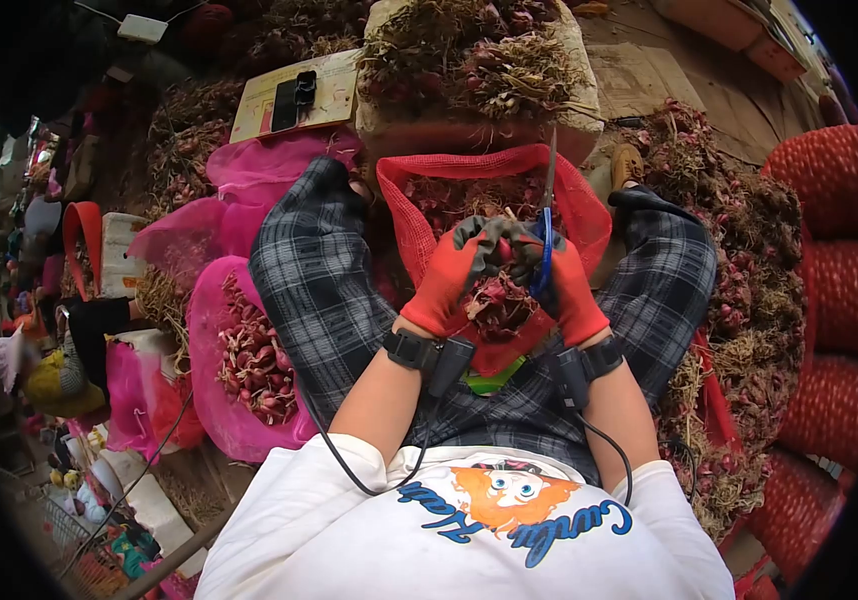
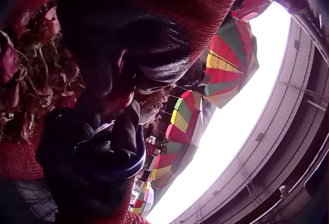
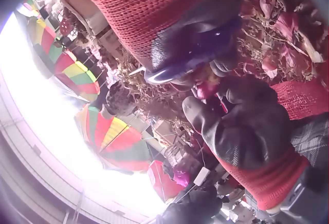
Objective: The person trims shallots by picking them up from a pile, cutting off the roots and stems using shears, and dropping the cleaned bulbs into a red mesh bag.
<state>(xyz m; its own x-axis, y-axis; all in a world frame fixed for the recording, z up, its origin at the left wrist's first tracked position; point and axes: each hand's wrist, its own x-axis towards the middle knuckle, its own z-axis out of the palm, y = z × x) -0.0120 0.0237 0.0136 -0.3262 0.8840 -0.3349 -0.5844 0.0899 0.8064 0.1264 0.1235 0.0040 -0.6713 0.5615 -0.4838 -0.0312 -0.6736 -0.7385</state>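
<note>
Both hands wear red gloves with dark coated palms and meet over the person's lap. My left hand (image 1: pixel 452 272) pinches a red shallot (image 3: pixel 207 89) between thumb and fingers. Fingers of my right hand (image 1: pixel 567 283) are hooked through the blue handle of a pair of scissors (image 1: pixel 546 245), and its fingertips also meet the shallot. The blades point away from the body, over the rim of a red mesh bag (image 1: pixel 404 215). Inside that bag, below the hands, lie shallots with dry skins and roots. One handle ring shows round the fingers in the left wrist view.
Trimmed shallots fill a pink mesh bag (image 1: pixel 211 345) on the left. Untrimmed shallots with dry stalks lie on a pale block (image 1: pixel 579 70) ahead and in a heap (image 1: pixel 749 350) to the right. Full red sacks (image 1: pixel 839 300) stand far right. A phone (image 1: pixel 287 105) rests on a box.
</note>
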